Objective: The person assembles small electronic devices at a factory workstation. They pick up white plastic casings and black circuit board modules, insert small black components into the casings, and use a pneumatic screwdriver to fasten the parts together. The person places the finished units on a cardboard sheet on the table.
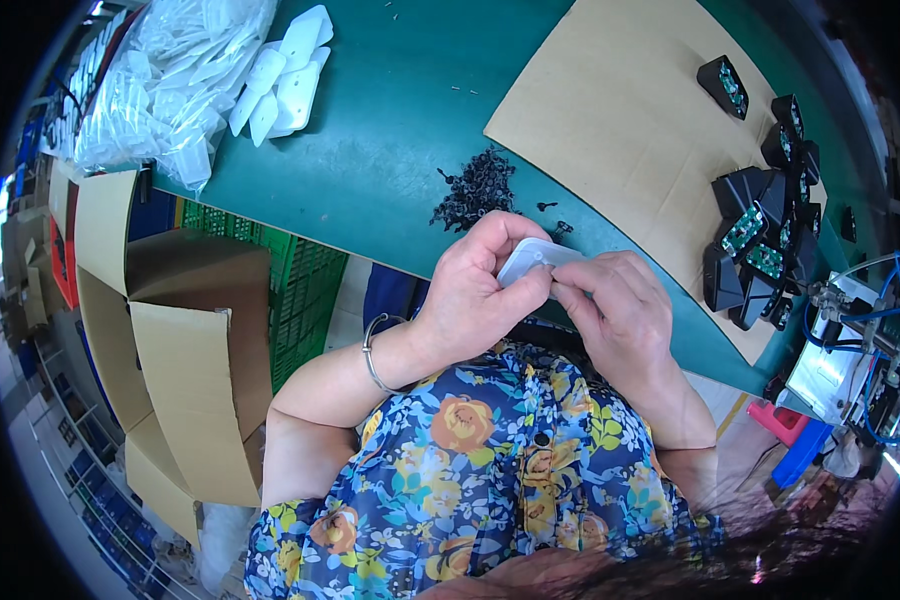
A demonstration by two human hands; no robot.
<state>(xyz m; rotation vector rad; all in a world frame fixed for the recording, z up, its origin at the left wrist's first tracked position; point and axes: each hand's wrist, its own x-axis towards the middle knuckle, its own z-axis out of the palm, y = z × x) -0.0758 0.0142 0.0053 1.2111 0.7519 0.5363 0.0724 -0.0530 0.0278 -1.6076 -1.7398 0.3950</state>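
My left hand (482, 290) grips a white plastic cover (532, 256) close to my chest, its thumb pressed along the near side. The fingers of my right hand (620, 305) pinch together at the cover's right part; whatever small piece may be between them is hidden. Just beyond my hands, on the green table, lies a heap of small black parts (478, 188). A couple of loose black ones (562, 230) rest beside the heap, near the cover.
Far left, a clear bag (175, 85) of white covers sits by several loose covers (288, 85). Cardboard (625, 130) covers the table's right, with black housings holding green boards (742, 232). An open carton (185, 370) and green crate (305, 290) stand at left; a tubed device (840, 350) at right.
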